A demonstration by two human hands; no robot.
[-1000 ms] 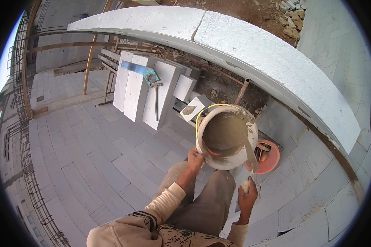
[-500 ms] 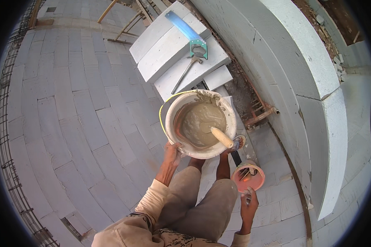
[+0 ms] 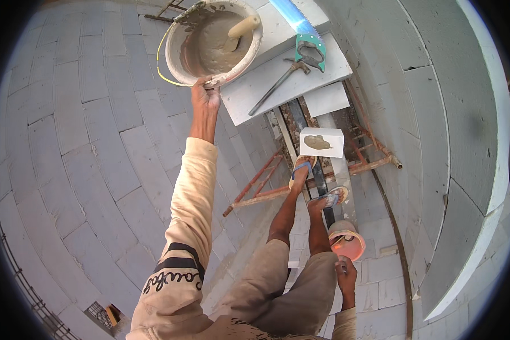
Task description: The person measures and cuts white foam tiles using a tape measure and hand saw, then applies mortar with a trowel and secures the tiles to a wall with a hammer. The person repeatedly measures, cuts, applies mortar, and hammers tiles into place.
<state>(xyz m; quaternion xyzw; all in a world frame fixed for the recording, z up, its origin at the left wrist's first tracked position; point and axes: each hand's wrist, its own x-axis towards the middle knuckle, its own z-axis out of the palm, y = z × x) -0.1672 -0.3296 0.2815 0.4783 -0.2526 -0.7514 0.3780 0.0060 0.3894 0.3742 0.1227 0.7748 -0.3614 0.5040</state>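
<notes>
My left hand (image 3: 205,97) is stretched forward and grips the rim of a white bucket (image 3: 176,56) holding grey mortar. The bucket rests on the edge of a stack of white blocks (image 3: 300,79). A trowel with a wooden handle (image 3: 241,28) lies in the mortar. My right hand (image 3: 345,275) hangs by my right thigh with curled fingers and nothing visible in it, just below an orange bucket (image 3: 348,245).
A saw with a blue blade and green handle (image 3: 305,41) and a hammer (image 3: 277,84) lie on the blocks. A small white block smeared with mortar (image 3: 321,143) sits ahead of my sandalled feet on a narrow plank (image 3: 322,187) over rusty scaffolding (image 3: 260,182). A curved white block wall (image 3: 436,113) rises on the right.
My left arm has reached forward and carried the mortar bucket from in front of me to the stacked blocks. My right hand has dropped lower beside my thigh.
</notes>
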